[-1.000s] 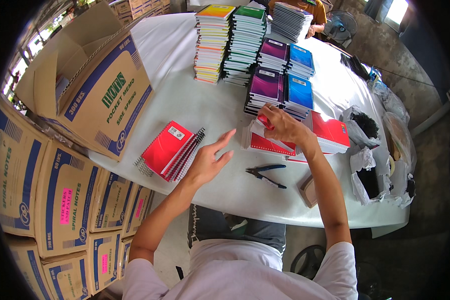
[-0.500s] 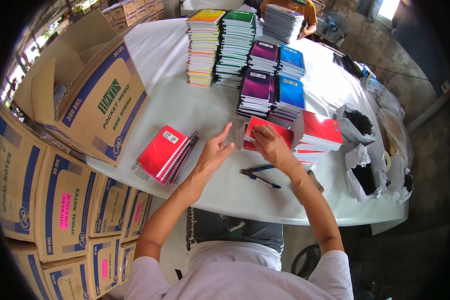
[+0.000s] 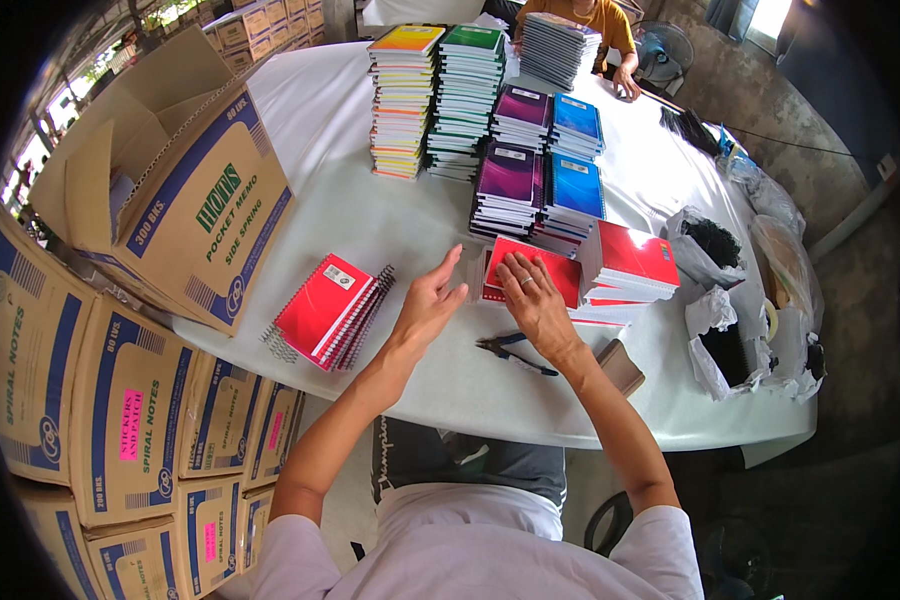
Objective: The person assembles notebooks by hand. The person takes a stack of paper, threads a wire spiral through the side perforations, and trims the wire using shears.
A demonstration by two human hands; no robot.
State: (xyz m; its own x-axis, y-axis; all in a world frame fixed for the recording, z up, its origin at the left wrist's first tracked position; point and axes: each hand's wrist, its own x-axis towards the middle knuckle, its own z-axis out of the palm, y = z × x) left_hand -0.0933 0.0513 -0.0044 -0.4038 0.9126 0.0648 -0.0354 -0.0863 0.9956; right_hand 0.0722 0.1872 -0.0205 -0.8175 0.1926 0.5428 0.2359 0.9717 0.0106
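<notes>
White table (image 3: 335,200), red notebooks (image 3: 566,272), grey wall (image 3: 765,105)

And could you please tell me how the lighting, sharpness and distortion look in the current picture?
Head view: window at top right blown out to white; head view: glare whitens the tabletop toward its far right; head view: its near edge bows, corners go black; head view: left hand and right hand fairly sharp.
</notes>
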